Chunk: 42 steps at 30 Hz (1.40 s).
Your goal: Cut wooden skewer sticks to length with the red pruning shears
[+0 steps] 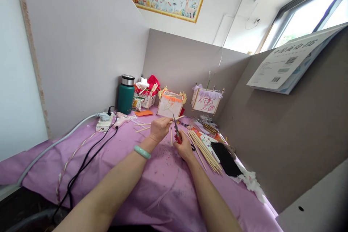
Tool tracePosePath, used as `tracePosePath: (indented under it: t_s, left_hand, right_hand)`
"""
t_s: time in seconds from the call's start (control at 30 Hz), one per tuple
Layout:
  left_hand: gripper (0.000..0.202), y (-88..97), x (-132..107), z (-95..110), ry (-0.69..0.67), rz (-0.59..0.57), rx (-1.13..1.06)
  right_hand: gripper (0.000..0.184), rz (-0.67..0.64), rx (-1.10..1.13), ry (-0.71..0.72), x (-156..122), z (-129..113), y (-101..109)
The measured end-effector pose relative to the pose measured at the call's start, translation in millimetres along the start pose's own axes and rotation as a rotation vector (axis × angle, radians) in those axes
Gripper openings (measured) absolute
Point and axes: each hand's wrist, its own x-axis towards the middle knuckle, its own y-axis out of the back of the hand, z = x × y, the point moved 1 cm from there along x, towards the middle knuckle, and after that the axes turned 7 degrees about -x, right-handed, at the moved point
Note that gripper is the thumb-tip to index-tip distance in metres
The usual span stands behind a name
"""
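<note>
My left hand [160, 127] is closed on a thin wooden stick [179, 117] that points right and slightly up. My right hand [184, 147] grips red-handled cutters [177, 131], whose dark jaws reach up to the stick near its middle. A green bangle [141, 152] circles my left wrist. Both hands hover over the purple cloth [152, 188] covering the desk.
A bundle of long sticks [204, 151] and a black phone [225, 158] lie right of my hands. Two paper lanterns [170, 104] [206, 101], a green flask [126, 94], a glue gun [123, 119] and a power strip [104, 121] with cables stand behind. Grey partitions enclose the desk.
</note>
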Motion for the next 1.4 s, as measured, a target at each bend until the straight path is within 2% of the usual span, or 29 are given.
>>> tracePosePath:
  t_s: [0.1, 0.47, 0.63, 0.97, 1.13, 1.4]
  left_hand:
    - [0.019, -0.1, 0.8, -1.1, -0.026, 0.011, -0.042]
    - [0.022, -0.5, 1.3, -5.1, -0.044, -0.048, -0.039]
    - [0.023, 0.8, 2.2, -5.5, -0.028, -0.080, -0.029]
    - [0.023, -0.1, 0.9, -7.3, -0.043, -0.053, -0.016]
    - [0.025, -0.6, 0.1, -10.1, -0.007, -0.050, 0.020]
    - [0.023, 3.0, 1.3, -5.2, 0.047, -0.054, 0.077]
  right_hand:
    - [0.052, -0.021, 0.030, -0.014, -2.2, -1.9, 2.3]
    - [0.054, -0.041, 0.072, -0.039, -1.9, -0.3, 2.0]
    - [0.051, -0.046, 0.067, -0.034, -1.8, -0.7, 2.1]
    - [0.046, -0.042, 0.021, -0.014, 0.2, 2.8, -0.6]
    - [0.034, -0.002, -0.051, 0.022, 4.7, 0.1, -3.3]
    - [0.034, 0.006, -0.076, -0.031, 4.4, -5.3, -3.2]
